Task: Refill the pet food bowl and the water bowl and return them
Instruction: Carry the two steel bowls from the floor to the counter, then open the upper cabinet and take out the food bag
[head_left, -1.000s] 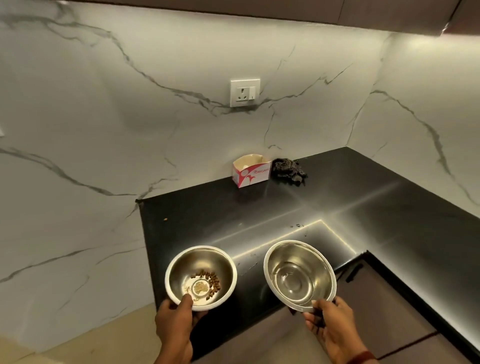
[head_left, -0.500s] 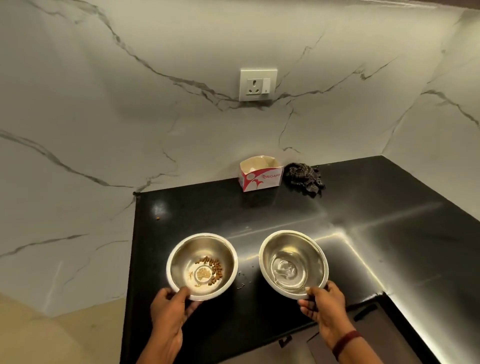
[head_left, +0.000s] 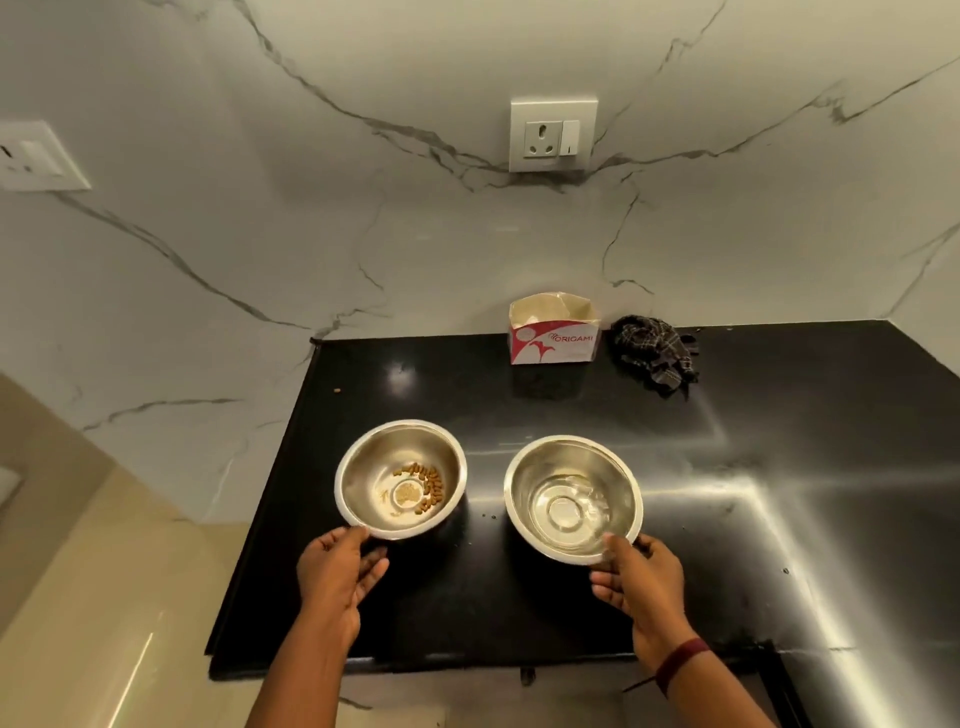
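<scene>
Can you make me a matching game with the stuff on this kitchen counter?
Things:
1. left steel bowl
2. right steel bowl
3. Origami box
4. checked cloth

Descriptions:
A. crumpled beside the box
B. holds a little water
C. red and white, open at the top
D. holds a few brown kibbles

Pairs: 1-D, 2-B, 3-C, 4-A
</scene>
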